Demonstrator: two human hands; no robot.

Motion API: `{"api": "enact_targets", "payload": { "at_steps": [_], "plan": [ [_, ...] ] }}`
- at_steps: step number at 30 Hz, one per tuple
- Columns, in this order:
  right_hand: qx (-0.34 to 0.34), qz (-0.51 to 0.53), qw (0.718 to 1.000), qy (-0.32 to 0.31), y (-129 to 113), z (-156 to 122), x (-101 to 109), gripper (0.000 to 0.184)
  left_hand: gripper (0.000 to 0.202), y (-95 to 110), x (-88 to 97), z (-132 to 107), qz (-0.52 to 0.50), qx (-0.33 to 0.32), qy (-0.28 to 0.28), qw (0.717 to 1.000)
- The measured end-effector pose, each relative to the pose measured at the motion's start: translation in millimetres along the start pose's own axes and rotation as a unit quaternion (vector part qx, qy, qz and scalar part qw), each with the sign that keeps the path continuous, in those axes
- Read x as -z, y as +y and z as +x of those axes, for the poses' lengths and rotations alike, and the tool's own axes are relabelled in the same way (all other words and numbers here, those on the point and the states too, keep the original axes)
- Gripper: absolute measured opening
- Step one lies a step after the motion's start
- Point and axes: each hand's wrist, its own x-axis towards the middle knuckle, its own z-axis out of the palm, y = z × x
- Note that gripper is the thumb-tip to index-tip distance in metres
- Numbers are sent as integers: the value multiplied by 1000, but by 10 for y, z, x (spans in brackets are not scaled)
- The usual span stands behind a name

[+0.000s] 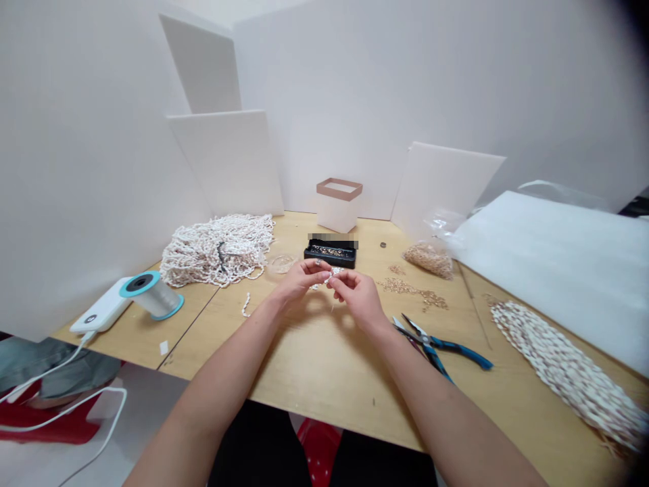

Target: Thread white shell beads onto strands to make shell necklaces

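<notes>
My left hand (305,277) and my right hand (355,292) meet over the middle of the table, fingers pinched. Between the fingertips is a strand of small white beads (335,270), mostly covered by the fingers. A short thread end hangs below my right fingers. Just behind the hands lies an open black box (330,256) with small shiny pieces in it. A round clear dish (280,264) sits beside my left hand. To the right of my right hand are scattered small gold-coloured findings (405,287). Blue-handled pliers (441,343) rest near my right forearm.
At left are a heap of white bead strands (218,250), a spool of clear line (152,295) and a cabled white power bank (101,308). A bag of gold pieces (428,260), a bundle of bead strands (562,368) and a brown-rimmed white box (337,211) stand around.
</notes>
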Motion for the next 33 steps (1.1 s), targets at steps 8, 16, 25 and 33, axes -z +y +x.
{"api": "enact_targets", "payload": {
  "at_steps": [8, 16, 25, 33],
  "plan": [
    [-17, 40, 999, -10, 25, -5, -5, 26, 29, -35, 57, 31, 29, -23, 18, 999],
    [-27, 70, 997, -9, 50, 1, -8, 28, 30, -22, 31, 23, 10, -11, 20, 1000],
    [-21, 115, 993, 4, 31, -13, -42, 31, 30, -33, 7, 37, 1, -26, 23, 999],
    [-45, 130, 990, 5, -20, -29, -44, 37, 34, -38, 34, 41, 4, -32, 50, 998]
  ]
}}
